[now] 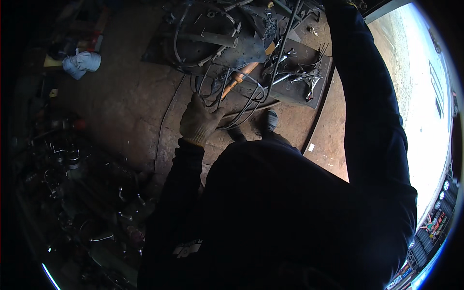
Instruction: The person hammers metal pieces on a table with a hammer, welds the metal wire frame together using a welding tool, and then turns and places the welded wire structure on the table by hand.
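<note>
My left hand (pixel 199 122), in a worn light work glove, is over the floor beside dark looped cables (pixel 251 99). Its thumb points right, apart from the upward-pointing fingers, so it looks open. Some cable runs close to the fingertips, but I see no clear grip on it. Beyond the cables lies an orange tool handle (pixel 233 86) at the edge of a metal work surface (pixel 290 94). My right arm (pixel 367 82), in a dark sleeve, reaches up to the top right edge, where the hand is cut off.
Metal plates (pixel 241 57), a grey pipe (pixel 212 39) and several clamps or pliers (pixel 311 84) cover the work surface. A thin cable (pixel 166 113) crosses the floor. Dim machine parts (pixel 72 159) crowd the left, near a pale cloth bundle (pixel 82 63). Bright ground (pixel 415 96) lies right.
</note>
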`<state>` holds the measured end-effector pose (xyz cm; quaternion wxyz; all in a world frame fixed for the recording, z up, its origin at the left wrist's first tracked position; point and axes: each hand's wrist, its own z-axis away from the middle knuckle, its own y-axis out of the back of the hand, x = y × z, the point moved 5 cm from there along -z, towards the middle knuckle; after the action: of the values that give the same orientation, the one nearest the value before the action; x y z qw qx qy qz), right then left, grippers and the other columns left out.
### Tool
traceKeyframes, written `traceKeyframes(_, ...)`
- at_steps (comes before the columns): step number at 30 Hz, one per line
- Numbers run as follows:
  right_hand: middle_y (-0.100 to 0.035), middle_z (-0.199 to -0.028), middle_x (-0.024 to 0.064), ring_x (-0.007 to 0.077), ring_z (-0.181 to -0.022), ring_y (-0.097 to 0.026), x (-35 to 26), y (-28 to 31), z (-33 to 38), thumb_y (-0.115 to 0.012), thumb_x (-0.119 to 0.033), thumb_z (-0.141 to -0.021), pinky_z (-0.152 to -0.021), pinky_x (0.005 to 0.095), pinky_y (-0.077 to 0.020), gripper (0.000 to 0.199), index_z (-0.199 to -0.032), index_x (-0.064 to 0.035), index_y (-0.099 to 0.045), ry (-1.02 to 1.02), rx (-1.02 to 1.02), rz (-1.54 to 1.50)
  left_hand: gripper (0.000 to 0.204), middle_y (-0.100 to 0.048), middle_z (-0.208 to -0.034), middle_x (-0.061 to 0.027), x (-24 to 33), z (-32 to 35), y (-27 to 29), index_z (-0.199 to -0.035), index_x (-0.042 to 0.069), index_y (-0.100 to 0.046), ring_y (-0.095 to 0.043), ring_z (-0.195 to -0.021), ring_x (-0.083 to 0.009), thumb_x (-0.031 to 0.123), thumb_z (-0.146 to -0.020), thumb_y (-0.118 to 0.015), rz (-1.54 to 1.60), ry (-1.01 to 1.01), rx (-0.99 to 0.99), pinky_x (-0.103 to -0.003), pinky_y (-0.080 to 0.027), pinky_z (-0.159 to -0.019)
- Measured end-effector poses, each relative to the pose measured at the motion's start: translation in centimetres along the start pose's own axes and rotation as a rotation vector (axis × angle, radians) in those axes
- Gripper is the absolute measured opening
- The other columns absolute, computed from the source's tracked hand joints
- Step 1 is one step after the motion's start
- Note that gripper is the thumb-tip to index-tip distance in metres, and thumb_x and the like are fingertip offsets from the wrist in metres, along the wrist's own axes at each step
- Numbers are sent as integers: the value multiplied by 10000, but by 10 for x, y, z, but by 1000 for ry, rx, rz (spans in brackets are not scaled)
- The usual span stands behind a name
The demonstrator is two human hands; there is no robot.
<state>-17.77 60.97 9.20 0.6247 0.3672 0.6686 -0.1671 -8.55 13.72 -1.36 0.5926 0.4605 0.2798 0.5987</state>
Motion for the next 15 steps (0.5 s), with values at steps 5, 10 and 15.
traceKeyframes(5, -690, -967, 88, 192, -839, -640, 1, 19, -7, -724, -357, -947, -719, 358, -511, 408, -1177, -26, -657, 79, 89, -14, 974, -620, -1290, -288, -8, 9, -13, -1455, -82, -386, -651, -1185, -405, 520, -808, -797, 7, 44, -41, -472, -546, -982)
traceKeyframes(10, -685, -923, 78, 190, -789, -638, 4, 37, -13, -709, -326, -951, -683, 348, -504, 359, -1147, -29, -658, 150, 181, -16, 910, -678, -1235, -199, -25, 19, -29, -1380, -15, -489, -670, -1152, -359, 571, -766, -820, 65, 112, -67, -456, -537, -960)
traceKeyframes(15, -681, -879, 68, 188, -739, -635, -7, 53, -16, -694, -294, -954, -647, 338, -498, 311, -1117, -32, -659, 229, 274, -28, 839, -692, -1169, -195, -18, 14, -22, -1284, -26, -540, -689, -1094, -348, 564, -762, -826, 94, 89, -94, -441, -546, -914)
